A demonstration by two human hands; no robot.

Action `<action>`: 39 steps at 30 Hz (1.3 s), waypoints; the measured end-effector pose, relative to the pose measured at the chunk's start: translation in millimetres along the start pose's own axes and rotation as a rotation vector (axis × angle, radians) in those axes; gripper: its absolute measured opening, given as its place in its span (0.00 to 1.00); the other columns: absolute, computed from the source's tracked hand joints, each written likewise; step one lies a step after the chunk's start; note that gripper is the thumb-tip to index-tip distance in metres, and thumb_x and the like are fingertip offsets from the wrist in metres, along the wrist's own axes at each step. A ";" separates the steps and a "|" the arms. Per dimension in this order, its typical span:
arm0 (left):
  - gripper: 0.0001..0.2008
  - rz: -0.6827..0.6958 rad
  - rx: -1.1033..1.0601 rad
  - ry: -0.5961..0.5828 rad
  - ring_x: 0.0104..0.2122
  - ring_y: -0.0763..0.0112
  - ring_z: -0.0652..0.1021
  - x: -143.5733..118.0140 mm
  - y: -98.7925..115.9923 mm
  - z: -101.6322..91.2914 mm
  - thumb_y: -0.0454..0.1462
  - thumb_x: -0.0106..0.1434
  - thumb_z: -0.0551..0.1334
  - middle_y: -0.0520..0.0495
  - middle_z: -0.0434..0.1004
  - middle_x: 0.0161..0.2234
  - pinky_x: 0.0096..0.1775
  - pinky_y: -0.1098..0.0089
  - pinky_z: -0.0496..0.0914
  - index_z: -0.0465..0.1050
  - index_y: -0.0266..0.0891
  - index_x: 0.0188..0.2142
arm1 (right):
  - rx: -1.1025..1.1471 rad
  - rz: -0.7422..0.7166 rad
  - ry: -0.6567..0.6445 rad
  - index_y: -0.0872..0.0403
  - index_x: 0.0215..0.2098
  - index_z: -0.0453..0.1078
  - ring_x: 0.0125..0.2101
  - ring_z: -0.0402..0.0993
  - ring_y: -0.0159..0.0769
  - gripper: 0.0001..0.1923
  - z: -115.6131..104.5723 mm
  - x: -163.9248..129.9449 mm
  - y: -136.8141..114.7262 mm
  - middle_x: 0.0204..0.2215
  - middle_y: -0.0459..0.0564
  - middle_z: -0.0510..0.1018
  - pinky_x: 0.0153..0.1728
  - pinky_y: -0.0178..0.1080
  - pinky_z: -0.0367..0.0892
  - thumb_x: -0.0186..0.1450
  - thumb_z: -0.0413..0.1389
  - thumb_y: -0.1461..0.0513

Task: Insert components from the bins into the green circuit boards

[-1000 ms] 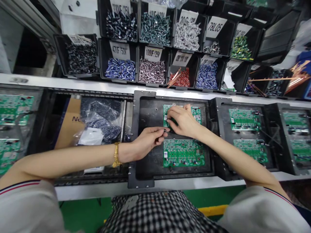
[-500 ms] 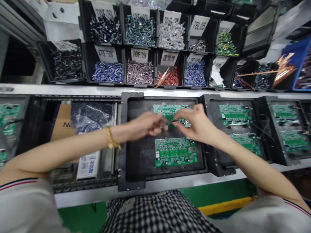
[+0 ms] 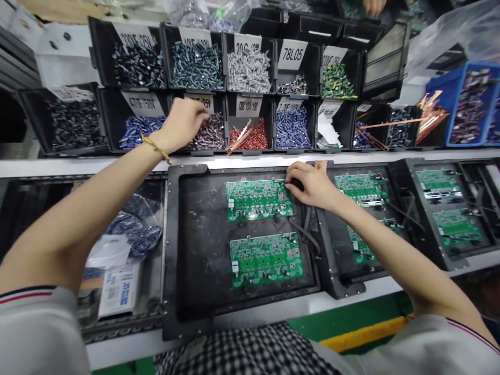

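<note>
My left hand (image 3: 183, 124) reaches over the bin labelled with "25V", its curled fingers at the brownish-purple capacitors (image 3: 213, 130). Whatever its fingertips grip is hidden. My right hand (image 3: 312, 183) is at the upper right corner of the upper green circuit board (image 3: 260, 199), thumb and fingertips pinched together over small dark parts there. Any part between them is too small to name. Below it lies a second green circuit board (image 3: 267, 260), with a white part at its left and several small components. Both boards lie flat in a black tray (image 3: 199, 245).
Black bins of sorted components stand in two rows behind the line, including blue capacitors (image 3: 294, 127) and red parts (image 3: 255, 134). More trays with boards (image 3: 439, 185) continue rightward. A white box (image 3: 119, 291) and a plastic bag (image 3: 136, 224) lie left. Another person's hand (image 3: 374, 6) shows at the top.
My left hand has moved from the upper board up and left to the capacitor bin. My right hand has shifted to that board's upper right corner. The whole view has shifted too.
</note>
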State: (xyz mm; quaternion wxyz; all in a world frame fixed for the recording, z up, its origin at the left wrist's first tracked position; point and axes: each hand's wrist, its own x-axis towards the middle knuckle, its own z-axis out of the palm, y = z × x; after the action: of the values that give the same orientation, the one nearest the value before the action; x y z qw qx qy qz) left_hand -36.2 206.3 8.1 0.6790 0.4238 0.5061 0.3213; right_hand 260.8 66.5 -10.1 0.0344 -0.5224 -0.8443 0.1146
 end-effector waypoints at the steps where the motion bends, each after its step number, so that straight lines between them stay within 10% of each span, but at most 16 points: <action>1: 0.07 0.064 0.004 0.057 0.33 0.76 0.58 0.1 4.4 1.2 0.29 0.67 0.56 0.53 0.65 0.26 0.33 0.82 0.54 0.68 0.29 0.43 | -0.008 0.000 0.004 0.54 0.33 0.65 0.38 0.68 0.40 0.05 0.1 -0.2 0.0 0.39 0.50 0.73 0.37 0.42 0.45 0.62 0.48 0.62; 4: 0.09 0.153 -0.199 0.144 0.27 0.78 0.56 0.9 19.4 3.5 0.31 0.71 0.50 0.55 0.65 0.23 0.27 0.80 0.51 0.65 0.32 0.47 | -0.038 -0.010 0.006 0.54 0.33 0.65 0.38 0.68 0.41 0.06 0.5 -0.9 -0.3 0.38 0.50 0.74 0.37 0.42 0.45 0.62 0.48 0.61; 9: 0.10 0.004 -0.777 -0.043 0.24 0.80 0.53 -4.2 34.8 8.2 0.32 0.72 0.45 0.57 0.62 0.20 0.22 0.85 0.51 0.62 0.35 0.47 | -0.086 0.001 0.013 0.54 0.34 0.65 0.37 0.68 0.41 0.07 1.6 -1.3 -1.6 0.38 0.50 0.74 0.36 0.42 0.44 0.62 0.47 0.61; 16: 0.13 -0.025 -0.619 -0.126 0.23 0.86 0.59 -42.9 9.7 57.4 0.29 0.72 0.45 0.54 0.63 0.24 0.25 0.84 0.52 0.67 0.31 0.41 | -0.151 -0.026 0.008 0.55 0.34 0.66 0.37 0.67 0.41 0.08 1.8 -0.5 -3.5 0.37 0.50 0.74 0.36 0.42 0.44 0.63 0.47 0.60; 22: 0.09 -0.377 -0.496 -0.158 0.18 0.85 0.63 -85.4 -47.4 102.9 0.27 0.67 0.52 0.47 0.70 0.26 0.18 0.83 0.55 0.68 0.30 0.31 | -0.241 -0.030 -0.006 0.56 0.34 0.68 0.37 0.67 0.42 0.12 0.6 1.4 -8.3 0.36 0.52 0.75 0.37 0.43 0.43 0.66 0.45 0.59; 31: 0.10 -0.473 -0.515 -0.111 0.22 0.83 0.66 -106.9 -74.4 118.8 0.29 0.66 0.55 0.47 0.72 0.27 0.27 0.81 0.63 0.71 0.28 0.29 | 0.191 0.009 0.213 0.52 0.36 0.70 0.35 0.72 0.33 0.11 -9.3 -11.9 -52.4 0.36 0.45 0.79 0.37 0.40 0.46 0.68 0.46 0.61; 39: 0.14 -0.471 -0.579 -0.139 0.26 0.79 0.70 -113.0 -65.4 121.9 0.26 0.67 0.51 0.46 0.70 0.27 0.32 0.79 0.66 0.71 0.27 0.28 | -0.100 0.029 0.221 0.54 0.34 0.71 0.32 0.69 0.36 0.14 -20.3 -16.8 -69.6 0.35 0.48 0.79 0.38 0.43 0.44 0.68 0.44 0.60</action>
State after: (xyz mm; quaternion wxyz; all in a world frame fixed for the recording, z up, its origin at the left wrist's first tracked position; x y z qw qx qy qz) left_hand 49.5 49.7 11.7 0.8586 0.1073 0.4307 0.2564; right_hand 211.2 24.9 26.7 0.0996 -0.5452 -0.8322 0.0143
